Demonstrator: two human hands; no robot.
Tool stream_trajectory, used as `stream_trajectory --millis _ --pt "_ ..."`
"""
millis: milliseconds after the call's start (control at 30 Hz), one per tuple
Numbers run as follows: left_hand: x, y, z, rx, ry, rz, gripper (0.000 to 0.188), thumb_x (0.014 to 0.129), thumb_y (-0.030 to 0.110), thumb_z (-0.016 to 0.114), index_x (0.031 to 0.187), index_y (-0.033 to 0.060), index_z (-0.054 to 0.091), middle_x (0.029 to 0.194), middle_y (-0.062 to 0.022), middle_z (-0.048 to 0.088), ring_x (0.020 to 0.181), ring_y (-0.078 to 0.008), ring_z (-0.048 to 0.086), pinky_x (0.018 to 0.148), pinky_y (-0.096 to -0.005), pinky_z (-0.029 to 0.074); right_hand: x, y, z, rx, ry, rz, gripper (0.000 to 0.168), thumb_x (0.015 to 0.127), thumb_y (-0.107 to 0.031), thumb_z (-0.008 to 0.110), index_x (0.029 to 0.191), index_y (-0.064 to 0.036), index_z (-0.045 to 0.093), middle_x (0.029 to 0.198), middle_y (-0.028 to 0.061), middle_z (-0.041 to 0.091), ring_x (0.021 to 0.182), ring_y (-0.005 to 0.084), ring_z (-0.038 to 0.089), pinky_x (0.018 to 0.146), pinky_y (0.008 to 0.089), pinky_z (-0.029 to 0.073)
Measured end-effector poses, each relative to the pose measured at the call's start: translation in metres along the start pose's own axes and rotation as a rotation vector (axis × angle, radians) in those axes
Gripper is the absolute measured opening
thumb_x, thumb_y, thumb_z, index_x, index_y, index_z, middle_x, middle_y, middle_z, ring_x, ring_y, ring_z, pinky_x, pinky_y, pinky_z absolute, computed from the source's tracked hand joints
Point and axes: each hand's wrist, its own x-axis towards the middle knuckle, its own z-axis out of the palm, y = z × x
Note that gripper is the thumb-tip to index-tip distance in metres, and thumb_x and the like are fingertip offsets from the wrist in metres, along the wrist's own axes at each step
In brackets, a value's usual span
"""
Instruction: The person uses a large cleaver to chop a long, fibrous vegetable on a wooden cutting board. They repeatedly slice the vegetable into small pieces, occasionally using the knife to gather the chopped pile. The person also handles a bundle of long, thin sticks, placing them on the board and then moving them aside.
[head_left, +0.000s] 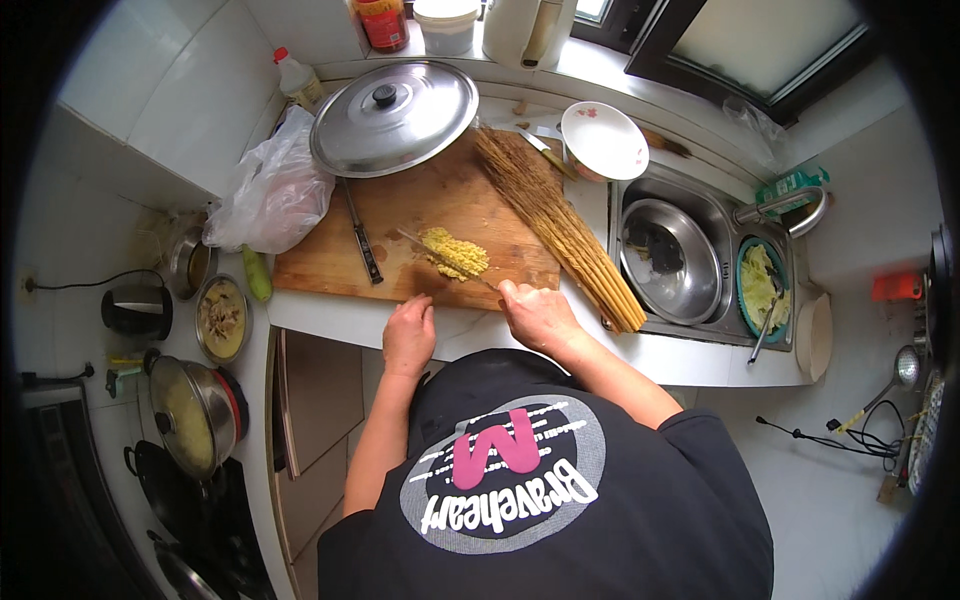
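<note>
My right hand (541, 315) grips the handle of a kitchen knife (450, 264), its blade seen nearly edge-on. The blade crosses a small heap of finely chopped yellow food (459, 251), perhaps minced ginger or garlic. The heap lies on a wooden cutting board (420, 195), near its front edge. My left hand (409, 337) is at that front edge, left of the heap, with fingers curled together and nothing visible in them. A second tool with a dark patterned handle (366, 251) lies on the board's left side; the big lid hides its far end.
A steel lid (394, 120) and a straw whisk broom (562, 232) lie across the board. Close by are a plastic bag (274, 187), paring knife (547, 154) and white bowl (604, 141). The sink holds a steel basin (697, 300). A lidded pot (187, 420) stands left.
</note>
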Motion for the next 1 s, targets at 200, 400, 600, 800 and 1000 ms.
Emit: stream_trajectory --millis 200,400,600,800,1000 --pt "-0.014 -0.003 0.010 -0.014 0.008 0.027 0.021 0.087 0.012 0.058 0.102 0.0011 0.067 0.108 -0.0175 0.065 0.099 -0.0335 0.063 0.086 -0.0391 0.050 0.009 0.005 0.009 -0.008 -0.067 0.042 0.017 0.092 -0.019 0.044 0.094 -0.003 0.048 0.080 0.0219 0.064 0.074 0.0403 0.064 0.062 0.0497 0.050" --pt "-0.016 -0.003 0.012 -0.007 0.001 0.016 0.021 0.087 0.014 0.059 0.103 0.0022 0.067 0.108 -0.0170 0.065 0.099 -0.0331 0.063 0.087 -0.0392 0.050 0.016 0.011 0.005 0.006 -0.056 0.076 0.015 0.090 -0.016 0.045 0.094 -0.002 0.049 0.080 0.0237 0.064 0.074 0.0422 0.064 0.064 0.0522 0.050" --pt "-0.018 0.004 0.019 -0.030 0.008 0.019 0.020 0.086 0.014 0.060 0.102 0.0033 0.067 0.106 -0.0154 0.066 0.096 -0.0337 0.063 0.084 -0.0397 0.051 0.011 0.000 -0.007 -0.014 -0.030 0.090 0.015 0.085 -0.008 0.043 0.095 0.000 0.050 0.082 0.0242 0.064 0.076 0.0401 0.066 0.066 0.0496 0.052" --pt "-0.020 0.012 0.016 -0.059 0.010 0.024 0.019 0.087 0.014 0.060 0.101 0.0033 0.068 0.102 -0.0155 0.067 0.091 -0.0336 0.064 0.080 -0.0402 0.052 0.005 0.008 0.003 0.004 0.040 0.095 0.015 0.085 -0.008 0.044 0.095 0.001 0.050 0.082 0.0240 0.065 0.075 0.0408 0.066 0.065 0.0498 0.052" --pt "-0.018 0.022 0.010 -0.115 -0.003 0.054 0.019 0.087 0.015 0.060 0.100 0.0025 0.068 0.099 -0.0163 0.067 0.090 -0.0342 0.064 0.079 -0.0400 0.052 0.008 0.004 -0.001 -0.017 0.015 0.131 0.015 0.084 -0.008 0.045 0.093 0.002 0.052 0.079 0.0248 0.065 0.077 0.0416 0.066 0.068 0.0499 0.053"
